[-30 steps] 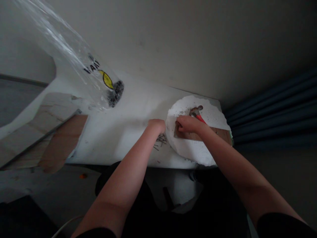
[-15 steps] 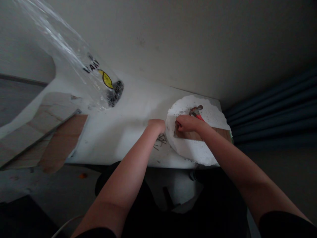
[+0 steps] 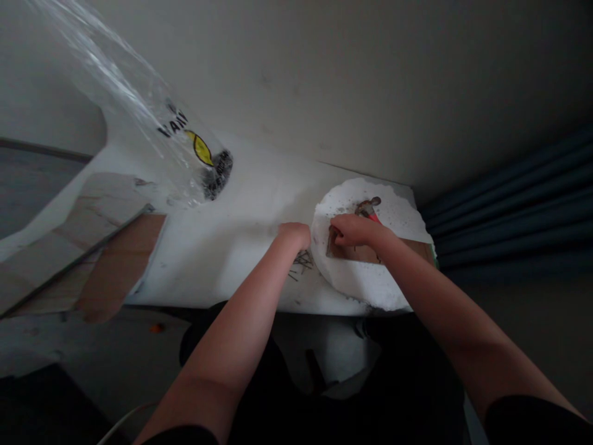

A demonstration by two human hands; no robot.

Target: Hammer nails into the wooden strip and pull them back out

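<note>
My left hand is bent down at the wrist beside a small pile of nails on the white tabletop. Its fingers are hidden under the back of the hand. My right hand is over the left end of a wooden board, fingers curled together; what they pinch, if anything, is too small and dark to make out. The board lies on a round white foam-like slab. Just behind my right hand a hammer with a red handle rests on the slab, partly covered by the hand.
A clear plastic bag with a yellow mark and dark contents stands at the back left. Wood-patterned boards lie at the table's left end. A dark blue curtain hangs at the right, and a wall rises behind the table.
Both hands stay in almost the same places. The whole view has shifted very slightly, and the fingers of my right hand have moved a little at the board's end.
</note>
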